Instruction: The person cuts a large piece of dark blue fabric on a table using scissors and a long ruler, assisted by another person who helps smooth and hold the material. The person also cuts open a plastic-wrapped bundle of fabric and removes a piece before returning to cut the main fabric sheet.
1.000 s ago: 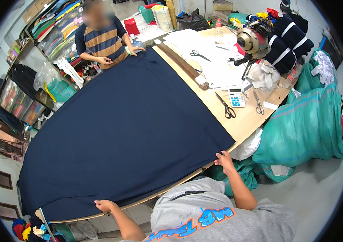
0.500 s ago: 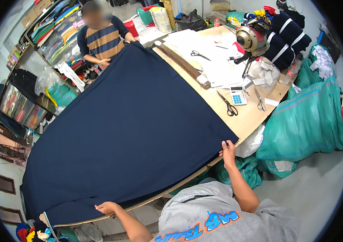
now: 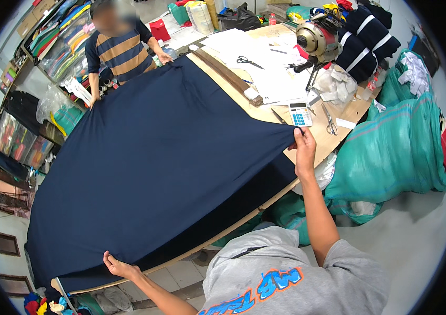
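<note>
A broad sheet of navy fabric stretches over the long table, with another dark layer showing beneath its raised near edge. My right hand is closed on the sheet's near right corner, holding it pulled up beside the white calculator. At the near left edge, my left hand pinches the fabric's border between fingers and thumb. Across the table, a person in a striped shirt has one hand on the far left edge and the other by the far corner. Black-handled scissors are partly covered by the cloth.
A long wooden bar lies along the fabric's right side. Beyond it are white paper, more scissors and a cutting machine. Green sacks crowd the table's right end. Shelves of folded cloth line the left wall.
My right hand has lifted the corner up and away from me, uncovering the layer below and hiding part of the scissors. My left hand has shifted slightly left. The other person's hands have spread apart.
</note>
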A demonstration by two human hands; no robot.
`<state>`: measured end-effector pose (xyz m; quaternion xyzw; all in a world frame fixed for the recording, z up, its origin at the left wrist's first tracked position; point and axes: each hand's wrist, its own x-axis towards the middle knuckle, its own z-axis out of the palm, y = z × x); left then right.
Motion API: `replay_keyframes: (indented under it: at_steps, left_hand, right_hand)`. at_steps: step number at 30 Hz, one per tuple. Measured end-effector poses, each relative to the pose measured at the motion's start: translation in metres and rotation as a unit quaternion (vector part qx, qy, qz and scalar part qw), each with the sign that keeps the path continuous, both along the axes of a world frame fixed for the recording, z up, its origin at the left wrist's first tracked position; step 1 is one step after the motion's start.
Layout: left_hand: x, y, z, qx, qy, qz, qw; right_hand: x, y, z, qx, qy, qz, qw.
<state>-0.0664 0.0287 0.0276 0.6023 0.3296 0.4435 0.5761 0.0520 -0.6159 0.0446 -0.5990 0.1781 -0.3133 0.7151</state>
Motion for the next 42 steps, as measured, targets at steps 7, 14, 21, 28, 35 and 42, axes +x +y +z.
replay_keyframes:
  at_steps: [7,14,21,28,35,42]
  left_hand:
    - [-0.005,-0.081,-0.028,0.028,0.061,0.031,0.997]
    - [-0.039,-0.039,-0.159,-0.132,0.148,0.176,0.964]
    - [-0.061,-0.001,-0.195,-0.273,0.215,0.086,0.934]
    - [-0.042,0.0,-0.187,-0.224,0.274,0.071,0.932]
    - [-0.025,0.009,-0.178,-0.266,0.243,0.035,0.932]
    - [-0.011,0.016,-0.152,-0.098,0.275,0.111,0.95]
  right_hand:
    - [-0.015,-0.065,-0.027,-0.038,0.025,-0.068,0.997]
    - [-0.039,-0.056,-0.126,-0.144,0.188,-0.056,0.97]
    - [-0.064,-0.031,-0.181,-0.063,0.301,-0.1,0.946]
    - [-0.057,-0.048,-0.196,-0.112,0.385,-0.073,0.913]
    - [-0.054,-0.064,-0.221,-0.269,0.462,-0.056,0.843]
    - [-0.035,-0.063,-0.191,-0.316,0.503,0.019,0.804]
